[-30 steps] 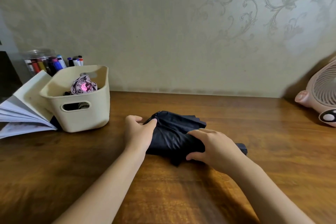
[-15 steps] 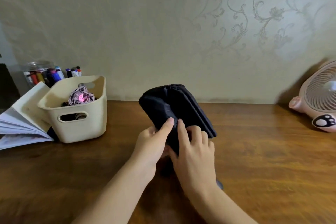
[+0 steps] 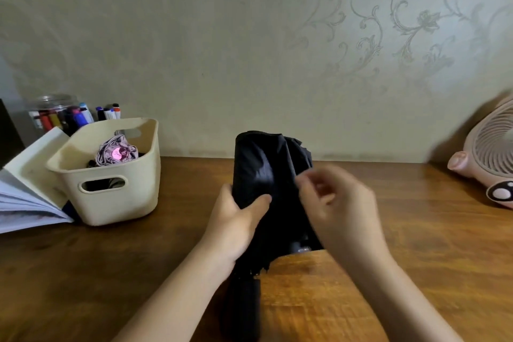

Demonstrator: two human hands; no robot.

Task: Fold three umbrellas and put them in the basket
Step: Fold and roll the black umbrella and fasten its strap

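A black folding umbrella (image 3: 261, 175) stands nearly upright above the wooden table, canopy end up and handle toward me. My left hand (image 3: 238, 216) grips its middle, thumb across the fabric. My right hand (image 3: 336, 203) is blurred at the umbrella's right side, fingers curled against the loose folds; whether it pinches the fabric or a strap is unclear. A cream plastic basket (image 3: 116, 200) stands at the left, holding a folded pinkish-purple umbrella (image 3: 116, 151) and something dark beside it.
An open book (image 3: 25, 191) leans on the basket's left side. A jar of markers (image 3: 61, 116) stands behind it by the wall. A pink desk fan (image 3: 488, 158) sits at the right edge. Bare wooden table (image 3: 416, 230) lies between.
The black umbrella was lifted off the table and turned upright. My left hand shifted to grip its middle, and my right hand moved from the front to the right side of the fabric.
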